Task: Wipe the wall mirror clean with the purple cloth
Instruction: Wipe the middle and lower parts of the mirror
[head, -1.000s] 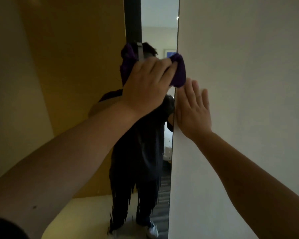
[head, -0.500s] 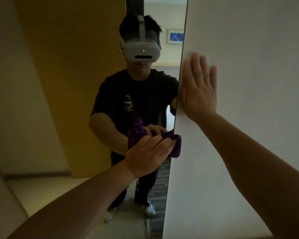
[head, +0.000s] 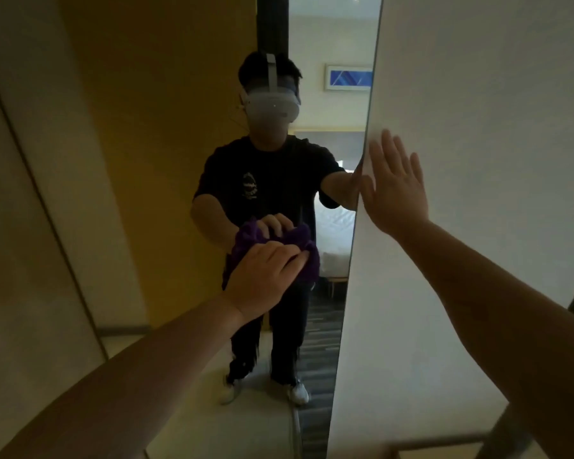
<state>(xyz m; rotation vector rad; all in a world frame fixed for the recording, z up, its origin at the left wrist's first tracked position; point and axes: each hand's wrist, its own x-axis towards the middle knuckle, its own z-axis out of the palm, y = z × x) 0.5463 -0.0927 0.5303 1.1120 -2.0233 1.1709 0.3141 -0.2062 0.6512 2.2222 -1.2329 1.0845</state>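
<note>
The tall wall mirror [head: 166,134] fills the left and middle of the view and shows my reflection. My left hand [head: 262,276] presses the bunched purple cloth [head: 307,260] flat against the glass at about waist height, a little left of the mirror's right edge. Only the cloth's right and upper parts show past my fingers. My right hand [head: 395,190] lies flat with fingers spread on the white wall [head: 478,111], just right of the mirror's edge, holding nothing.
The white wall panel runs down the right side beside the mirror. At the far left is a pale wall or door edge [head: 30,226]. The mirror reflects a bed, a framed picture and dark patterned floor.
One second ago the cloth was up at head height near the mirror's right edge; it swept down to waist height. My right hand stayed flat on the wall.
</note>
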